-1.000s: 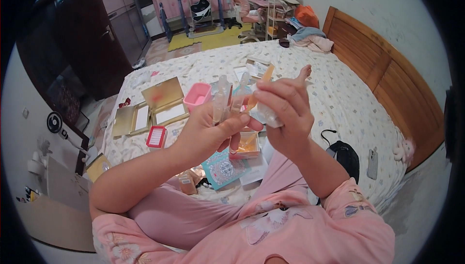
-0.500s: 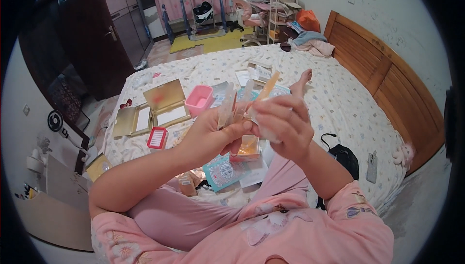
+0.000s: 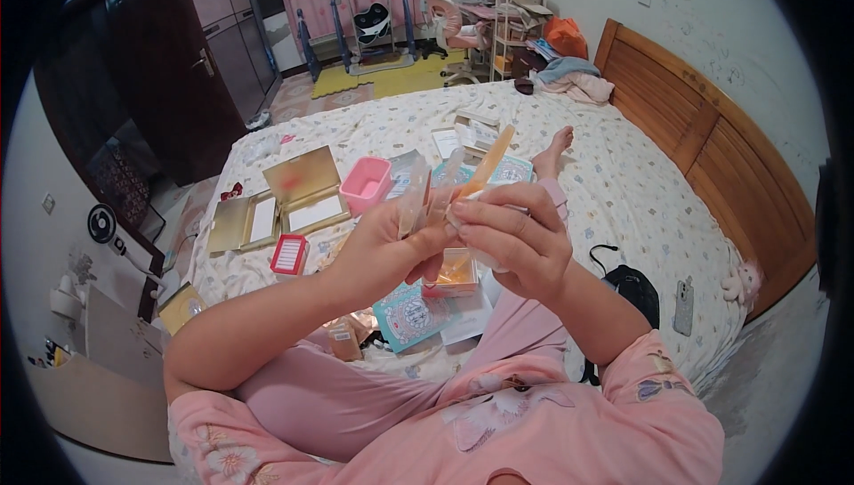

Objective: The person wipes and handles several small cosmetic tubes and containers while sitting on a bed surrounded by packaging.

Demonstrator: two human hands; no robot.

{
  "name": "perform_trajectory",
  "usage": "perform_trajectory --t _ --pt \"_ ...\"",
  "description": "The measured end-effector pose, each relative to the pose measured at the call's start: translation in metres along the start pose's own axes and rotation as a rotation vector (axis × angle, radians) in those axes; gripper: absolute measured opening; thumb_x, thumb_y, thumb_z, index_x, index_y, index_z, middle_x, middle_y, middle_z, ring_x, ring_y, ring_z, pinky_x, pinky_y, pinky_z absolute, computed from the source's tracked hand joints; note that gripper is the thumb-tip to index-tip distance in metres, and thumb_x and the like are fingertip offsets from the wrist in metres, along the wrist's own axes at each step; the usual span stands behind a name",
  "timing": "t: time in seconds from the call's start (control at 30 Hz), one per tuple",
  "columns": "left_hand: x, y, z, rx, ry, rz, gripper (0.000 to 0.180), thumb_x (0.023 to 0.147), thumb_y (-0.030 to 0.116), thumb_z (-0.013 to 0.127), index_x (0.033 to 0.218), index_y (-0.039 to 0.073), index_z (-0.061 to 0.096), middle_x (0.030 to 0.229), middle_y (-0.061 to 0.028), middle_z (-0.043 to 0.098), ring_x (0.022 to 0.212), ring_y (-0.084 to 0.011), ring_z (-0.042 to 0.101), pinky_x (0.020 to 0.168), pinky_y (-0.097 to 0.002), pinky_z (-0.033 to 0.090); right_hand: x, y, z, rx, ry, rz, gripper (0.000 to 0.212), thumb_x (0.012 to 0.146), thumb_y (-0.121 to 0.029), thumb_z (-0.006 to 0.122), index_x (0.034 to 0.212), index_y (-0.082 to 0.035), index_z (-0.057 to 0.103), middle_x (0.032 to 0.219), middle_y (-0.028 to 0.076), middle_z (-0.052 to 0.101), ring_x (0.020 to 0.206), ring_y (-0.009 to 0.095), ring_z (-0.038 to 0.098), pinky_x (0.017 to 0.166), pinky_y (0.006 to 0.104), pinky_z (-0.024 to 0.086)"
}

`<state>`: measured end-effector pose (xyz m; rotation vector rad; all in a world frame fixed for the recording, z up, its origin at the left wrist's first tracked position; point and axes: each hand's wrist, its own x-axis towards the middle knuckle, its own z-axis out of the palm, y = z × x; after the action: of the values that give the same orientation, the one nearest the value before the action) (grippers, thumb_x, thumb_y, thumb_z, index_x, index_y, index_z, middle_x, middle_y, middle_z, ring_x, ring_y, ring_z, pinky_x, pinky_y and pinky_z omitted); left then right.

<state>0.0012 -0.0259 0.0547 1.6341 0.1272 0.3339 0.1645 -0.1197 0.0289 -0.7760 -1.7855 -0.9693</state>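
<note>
My left hand point(image 3: 382, 245) is closed round several slim translucent plastic sticks point(image 3: 414, 200) that fan upward; I cannot make out their exact kind. An amber stick point(image 3: 491, 157) rises higher at the right of the bunch, its lower end between my two hands. My right hand point(image 3: 525, 240) pinches a white tissue point(image 3: 487, 259) against the lower part of the amber stick, its fingertips meeting my left hand. Just below them on the bed stands a small open box with orange contents point(image 3: 458, 271). A turquoise-and-white printed packet point(image 3: 411, 320) lies nearer me.
On the patterned bedsheet point(image 3: 614, 178) are a pink plastic bin point(image 3: 366, 184), gold folding cases point(image 3: 307, 178), a red box point(image 3: 289, 254) and a brown carton point(image 3: 343, 341). A black bag point(image 3: 633, 294) and a phone point(image 3: 683, 309) lie at right. My bare foot point(image 3: 553, 152) is stretched ahead.
My right hand has moved slightly left and down with the tissue, closing in on the amber stick's lower end. More of the stick shows above it. My left hand stays nearly still.
</note>
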Motion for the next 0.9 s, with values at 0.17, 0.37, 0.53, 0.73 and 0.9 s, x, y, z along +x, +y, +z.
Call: perform_trajectory --t 0.17,0.37,0.53,0.73,0.9 --pt "0.002 0.004 0.004 -0.013 0.038 -0.004 0.035 0.088 0.019 0.05 0.12 0.004 0.046 0.084 -0.0046 0.063 0.051 -0.0039 0.046 0.043 -0.0168 0.035 0.003 0.016 -0.004 -0.089 0.032 0.016 0.027 0.058 -0.004 0.064 0.085 -0.003 0.061 0.095 0.007 0.063 0.082 0.023 0.055 0.068 0.0302 0.045" --pt "0.0 0.007 0.008 0.035 0.019 -0.016 0.042 0.088 0.013 0.048 0.127 0.001 0.038 0.087 -0.0097 0.063 0.047 -0.0056 0.044 0.04 -0.0179 0.033 0.001 0.041 -0.007 -0.168 0.09 0.122 0.032 0.056 0.005 0.06 0.087 -0.003 0.06 0.095 0.008 0.063 0.082 0.025 0.055 0.069 0.0313 0.046" --pt "0.0 0.007 0.008 0.039 0.039 -0.004 0.041 0.088 0.014 0.05 0.125 0.0 0.04 0.083 -0.009 0.062 0.047 -0.0058 0.043 0.04 -0.0184 0.032 -0.001 0.029 -0.005 -0.112 0.084 0.181 0.032 0.056 0.005 0.059 0.087 -0.004 0.06 0.096 0.008 0.063 0.082 0.025 0.055 0.07 0.0329 0.046" --pt "-0.001 -0.003 0.0 0.004 0.01 0.039 0.035 0.088 0.017 0.05 0.12 0.003 0.046 0.082 -0.0065 0.061 0.051 -0.0054 0.046 0.044 -0.0185 0.035 0.0 -0.007 0.0 0.056 -0.005 0.089 0.026 0.062 -0.01 0.062 0.086 -0.002 0.06 0.096 0.009 0.063 0.081 0.024 0.056 0.069 0.0308 0.045" --pt "-0.002 0.001 -0.002 0.039 0.006 -0.005 0.035 0.088 0.019 0.05 0.12 0.004 0.047 0.089 -0.0067 0.063 0.053 -0.0046 0.047 0.046 -0.0173 0.036 0.001 -0.001 0.001 0.017 -0.015 -0.002 0.024 0.062 -0.007 0.065 0.085 -0.003 0.059 0.095 0.008 0.063 0.081 0.024 0.056 0.07 0.0312 0.045"
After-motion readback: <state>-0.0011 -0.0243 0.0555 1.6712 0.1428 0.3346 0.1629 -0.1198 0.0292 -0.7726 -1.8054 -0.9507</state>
